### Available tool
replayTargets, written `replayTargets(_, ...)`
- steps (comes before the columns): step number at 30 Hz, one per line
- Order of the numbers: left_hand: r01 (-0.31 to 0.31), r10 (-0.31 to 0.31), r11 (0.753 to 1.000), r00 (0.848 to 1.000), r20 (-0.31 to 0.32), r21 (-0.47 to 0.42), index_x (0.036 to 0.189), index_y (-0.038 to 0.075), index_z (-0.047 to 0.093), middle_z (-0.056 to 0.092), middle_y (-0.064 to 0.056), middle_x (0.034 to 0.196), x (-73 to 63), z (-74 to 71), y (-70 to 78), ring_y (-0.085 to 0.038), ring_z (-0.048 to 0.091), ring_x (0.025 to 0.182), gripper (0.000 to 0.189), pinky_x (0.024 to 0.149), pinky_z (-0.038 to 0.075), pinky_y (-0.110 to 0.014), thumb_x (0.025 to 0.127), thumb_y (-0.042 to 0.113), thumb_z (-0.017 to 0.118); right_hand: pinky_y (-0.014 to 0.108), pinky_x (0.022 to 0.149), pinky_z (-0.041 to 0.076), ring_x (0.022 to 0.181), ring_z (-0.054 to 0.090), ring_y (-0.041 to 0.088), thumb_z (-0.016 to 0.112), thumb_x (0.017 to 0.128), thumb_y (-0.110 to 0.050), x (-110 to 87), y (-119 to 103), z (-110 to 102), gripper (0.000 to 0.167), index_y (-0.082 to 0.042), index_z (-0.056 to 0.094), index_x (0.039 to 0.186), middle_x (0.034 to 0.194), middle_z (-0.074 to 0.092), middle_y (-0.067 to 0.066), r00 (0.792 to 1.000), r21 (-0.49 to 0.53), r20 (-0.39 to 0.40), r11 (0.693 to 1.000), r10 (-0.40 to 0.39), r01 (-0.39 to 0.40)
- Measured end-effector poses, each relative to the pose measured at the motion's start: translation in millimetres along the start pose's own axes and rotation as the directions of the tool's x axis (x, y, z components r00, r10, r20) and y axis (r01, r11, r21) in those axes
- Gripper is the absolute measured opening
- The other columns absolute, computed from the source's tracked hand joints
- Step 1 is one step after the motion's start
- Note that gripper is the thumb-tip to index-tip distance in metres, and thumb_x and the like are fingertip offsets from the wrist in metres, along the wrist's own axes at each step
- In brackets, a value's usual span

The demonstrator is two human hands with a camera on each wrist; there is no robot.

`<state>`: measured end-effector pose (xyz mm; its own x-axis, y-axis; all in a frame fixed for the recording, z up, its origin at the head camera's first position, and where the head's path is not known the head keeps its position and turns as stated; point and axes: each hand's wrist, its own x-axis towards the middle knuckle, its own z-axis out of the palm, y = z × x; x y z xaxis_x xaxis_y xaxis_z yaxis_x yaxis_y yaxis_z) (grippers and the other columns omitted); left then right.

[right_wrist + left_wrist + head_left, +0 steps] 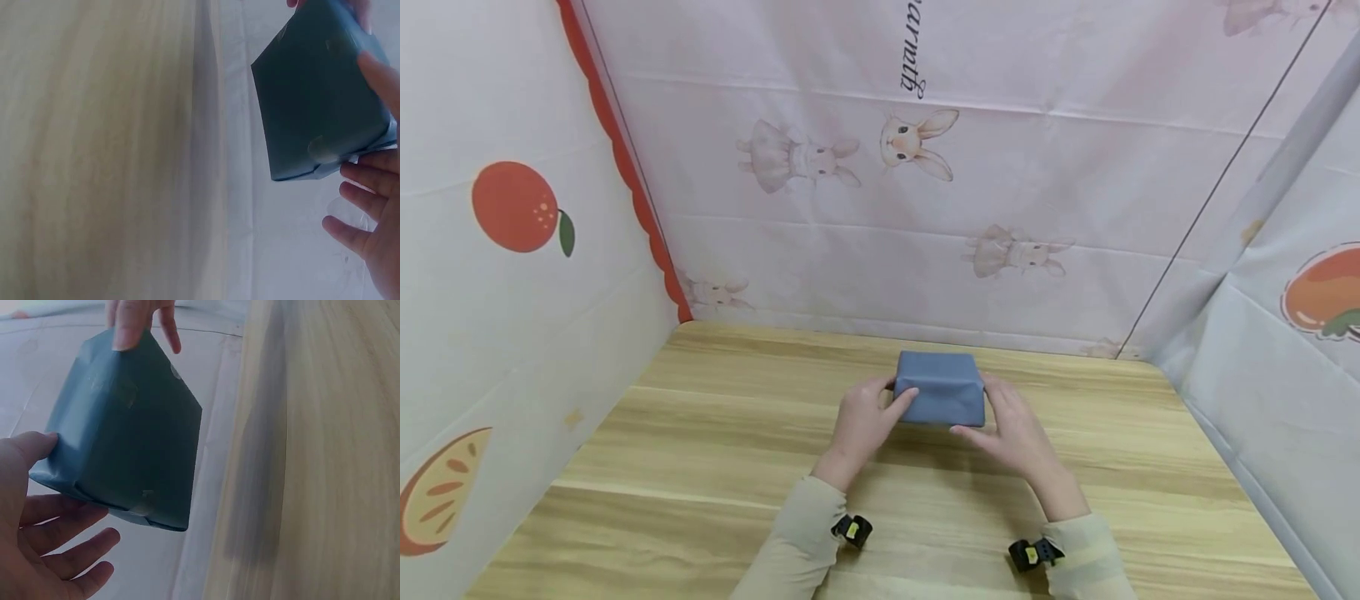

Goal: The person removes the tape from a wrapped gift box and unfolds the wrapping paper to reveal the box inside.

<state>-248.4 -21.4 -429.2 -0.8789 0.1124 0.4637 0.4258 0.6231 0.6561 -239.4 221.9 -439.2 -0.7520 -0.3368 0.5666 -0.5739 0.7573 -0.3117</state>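
Note:
A box wrapped in blue paper (pixel 940 395) is held up between both hands over the far part of the table. My left hand (pixel 861 423) grips its left end, thumb on the face toward me and fingers at the end. At the right end my right hand (pixel 1021 432) holds on, thumb along the lower near edge. The left wrist view shows the wrapped box (pixel 147 444) clear of the wood, with folded paper and clear tape (pixel 142 503) at its end. In the right wrist view, several fingers of the right hand (pixel 380 215) spread beside the folded end.
The wood-grain table (pixel 700 467) ends at a back wall cloth (pixel 880 275) printed with rabbits. White fruit-print cloths stand on the left side (pixel 512 333) and right side (pixel 1292 400). Black wrist cameras are strapped over both sleeves.

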Motion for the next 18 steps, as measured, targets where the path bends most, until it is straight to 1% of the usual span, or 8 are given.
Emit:
replayTargets(2, 0.029, -0.029, 0.999, 1.000, -0.007, -0.025, 0.113, 0.005, 0.071, 0.074, -0.011, 0.107, 0.1, -0.3, 0.8, -0.024, 0.070, 0.103, 0.048, 0.088, 0.056, -0.040, 0.093, 0.047, 0.062, 0.054, 0.102, 0.046, 0.124, 0.054, 0.035, 0.084, 0.073, -0.039, -0.5, 0.8, 0.5, 0.088, -0.005, 0.043, 0.143, 0.135, 0.057, 0.015, 1.000, 0.004, 0.009, 1.000, -0.013, 0.013)
replayTargets(6, 0.069, -0.069, 0.996, 0.998, -0.007, -0.055, 0.115, 0.004, 0.071, 0.074, -0.011, 0.108, 0.0, -0.8, 1.9, -0.024, 0.069, 0.106, 0.050, 0.091, 0.055, -0.041, 0.092, 0.048, 0.062, 0.052, 0.104, 0.044, 0.124, 0.055, 0.035, 0.084, 0.075, -0.030, -1.1, 1.8, 1.3, 0.078, -0.003, 0.047, 0.138, 0.134, 0.058, 0.017, 1.000, -0.007, 0.003, 1.000, -0.020, 0.020)
replayTargets(8, 0.075, -0.076, 0.995, 0.997, -0.002, -0.068, 0.116, 0.004, 0.070, 0.073, -0.011, 0.109, -0.3, -1.2, 2.2, -0.024, 0.068, 0.107, 0.052, 0.092, 0.054, -0.042, 0.093, 0.050, 0.060, 0.051, 0.104, 0.045, 0.123, 0.056, 0.036, 0.083, 0.077, -0.025, -1.2, 1.5, 1.1, 0.072, -0.002, 0.050, 0.136, 0.133, 0.059, 0.018, 1.000, -0.006, -0.003, 1.000, -0.012, 0.012)
replayTargets(11, 0.073, -0.073, 0.993, 0.997, 0.007, -0.097, 0.120, 0.003, 0.068, 0.072, -0.012, 0.113, -0.7, -0.9, 2.6, -0.026, 0.067, 0.110, 0.058, 0.095, 0.053, -0.043, 0.094, 0.053, 0.056, 0.052, 0.102, 0.046, 0.122, 0.057, 0.036, 0.080, 0.080, -0.024, -0.9, -0.7, -0.5, 0.067, -0.001, 0.050, 0.135, 0.131, 0.060, 0.019, 1.000, 0.020, -0.007, 1.000, 0.012, -0.012)
replayTargets(13, 0.073, -0.072, 0.990, 0.997, 0.014, -0.121, 0.124, 0.002, 0.065, 0.071, -0.013, 0.116, -0.9, -0.1, 2.4, -0.027, 0.065, 0.113, 0.061, 0.098, 0.051, -0.044, 0.096, 0.055, 0.052, 0.052, 0.101, 0.047, 0.120, 0.059, 0.036, 0.078, 0.083, -0.026, -0.9, -1.7, -1.1, 0.065, -0.002, 0.050, 0.137, 0.129, 0.062, 0.019, 0.999, 0.044, -0.008, 0.998, 0.049, -0.048)
replayTargets(15, 0.069, -0.067, 0.987, 0.998, 0.021, -0.144, 0.127, 0.002, 0.063, 0.070, -0.012, 0.117, -1.4, 1.2, 1.8, -0.027, 0.064, 0.114, 0.062, 0.099, 0.050, -0.045, 0.096, 0.055, 0.051, 0.054, 0.100, 0.047, 0.120, 0.059, 0.037, 0.074, 0.087, -0.030, -0.9, -2.9, -1.9, 0.063, -0.002, 0.049, 0.138, 0.130, 0.062, 0.019, 0.995, 0.065, 0.001, 0.992, 0.105, -0.104)
replayTargets(18, 0.061, -0.056, 0.983, 0.998, 0.032, -0.174, 0.130, 0.005, 0.061, 0.070, -0.010, 0.116, -2.8, 2.7, 1.2, -0.025, 0.064, 0.115, 0.060, 0.100, 0.049, -0.045, 0.096, 0.053, 0.052, 0.056, 0.099, 0.047, 0.121, 0.058, 0.039, 0.068, 0.091, -0.037, -0.9, -4.1, -2.8, 0.063, -0.002, 0.048, 0.140, 0.131, 0.061, 0.020, 0.979, 0.079, 0.017, 0.976, 0.202, -0.202)
